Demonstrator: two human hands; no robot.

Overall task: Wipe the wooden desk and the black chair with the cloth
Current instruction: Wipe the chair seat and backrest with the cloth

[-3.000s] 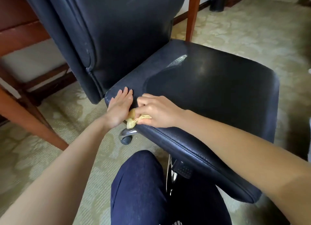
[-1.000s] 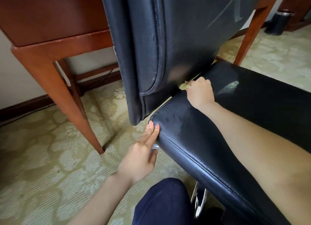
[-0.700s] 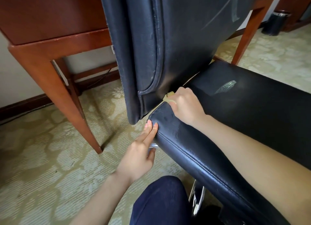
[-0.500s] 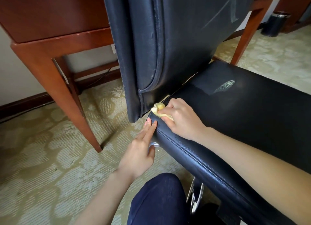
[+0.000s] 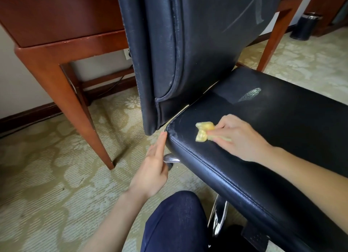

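The black leather chair (image 5: pixel 278 131) fills the right half of the view, its backrest upright and its seat running toward me. A small crumpled yellow cloth (image 5: pixel 203 131) lies on the seat's near left corner, pinched by my right hand (image 5: pixel 237 138), which presses it onto the leather. My left hand (image 5: pixel 152 172) is beside the seat's left corner, index finger stretched out and touching the edge, the other fingers loosely bent. The wooden desk (image 5: pixel 62 33) stands behind the chair at the upper left.
Patterned beige carpet (image 5: pixel 47 185) covers the floor. One desk leg (image 5: pixel 75 108) comes down left of the chair, another (image 5: pixel 276 33) at the upper right. A dark bin (image 5: pixel 305 25) stands far right. My knee in dark trousers (image 5: pixel 177 219) is at the bottom, by the chair's chrome base (image 5: pixel 218 217).
My right hand has drawn the cloth out of the gap between backrest and seat and along the seat's left corner toward me. My left hand has kept touching the seat edge.
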